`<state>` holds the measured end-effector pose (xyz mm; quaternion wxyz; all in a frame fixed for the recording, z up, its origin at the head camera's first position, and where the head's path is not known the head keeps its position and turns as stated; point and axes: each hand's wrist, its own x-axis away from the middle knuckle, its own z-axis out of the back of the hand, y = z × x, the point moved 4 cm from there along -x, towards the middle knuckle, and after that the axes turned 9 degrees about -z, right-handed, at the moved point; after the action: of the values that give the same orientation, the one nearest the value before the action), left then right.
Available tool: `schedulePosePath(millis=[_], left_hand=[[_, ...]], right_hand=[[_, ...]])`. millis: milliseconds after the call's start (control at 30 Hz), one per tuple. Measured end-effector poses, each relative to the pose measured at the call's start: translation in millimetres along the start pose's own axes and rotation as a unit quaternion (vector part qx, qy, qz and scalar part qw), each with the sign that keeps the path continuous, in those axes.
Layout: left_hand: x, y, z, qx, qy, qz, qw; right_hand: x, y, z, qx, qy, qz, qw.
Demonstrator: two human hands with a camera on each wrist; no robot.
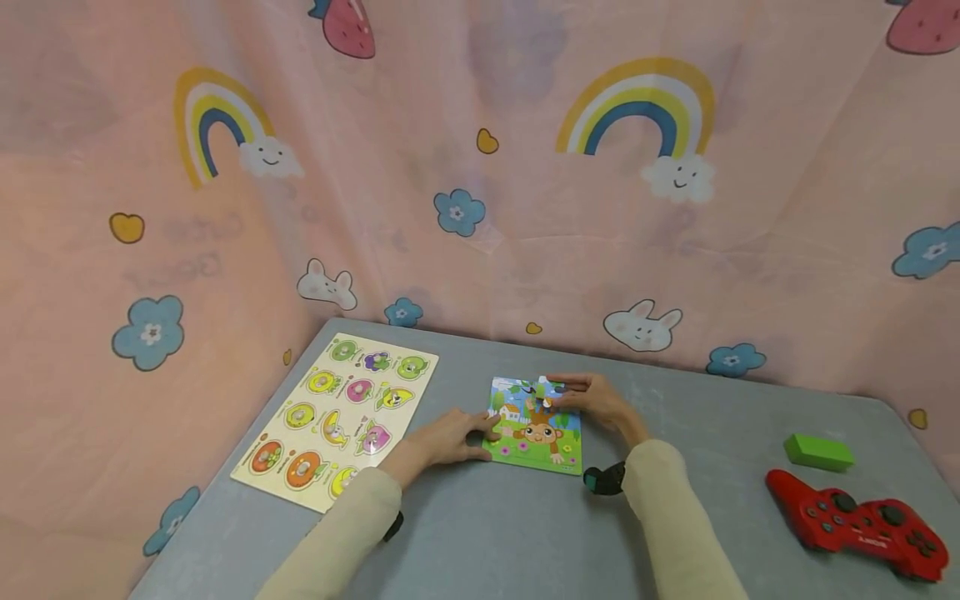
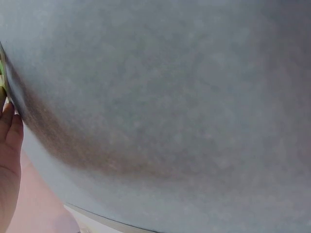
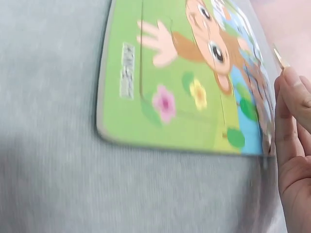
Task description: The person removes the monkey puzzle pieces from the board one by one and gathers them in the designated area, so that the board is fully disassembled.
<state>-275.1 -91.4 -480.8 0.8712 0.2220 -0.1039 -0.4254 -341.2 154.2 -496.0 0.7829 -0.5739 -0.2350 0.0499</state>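
A jigsaw puzzle board (image 1: 525,454) with a cartoon monkey on green grass lies on the table between both hands. My left hand (image 1: 450,437) holds the board's left edge with thumb and fingers; in the left wrist view only part of this hand (image 2: 9,155) shows at the far left. At the board's upper right corner, my right hand (image 1: 596,398) pinches a small puzzle piece (image 1: 545,402) over the picture. The right wrist view shows the thumb and finger of that hand (image 3: 296,121) on the piece's thin edge (image 3: 279,56), beyond the board's monkey picture.
A cream fruit puzzle board (image 1: 296,450) lies to the left, partly under the left forearm. On the right are a green block (image 1: 819,452) and a red game controller (image 1: 855,525). A pink patterned curtain (image 1: 525,250) hangs behind the grey table (image 1: 517,542).
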Motion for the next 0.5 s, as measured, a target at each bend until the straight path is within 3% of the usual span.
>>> schedulePosePath(millis=[233,500], left_hand=[[-0.5,0.3,0.9,0.004,0.005,-0.005,1.0],[-1.9,1.0,1.9,0.009,0.0,-0.002,1.0]], right_hand=[[8.3,9,15,-0.021,-0.01,-0.015,0.9996],[21.0,17,36,-0.024,-0.028,-0.006,0.9993]])
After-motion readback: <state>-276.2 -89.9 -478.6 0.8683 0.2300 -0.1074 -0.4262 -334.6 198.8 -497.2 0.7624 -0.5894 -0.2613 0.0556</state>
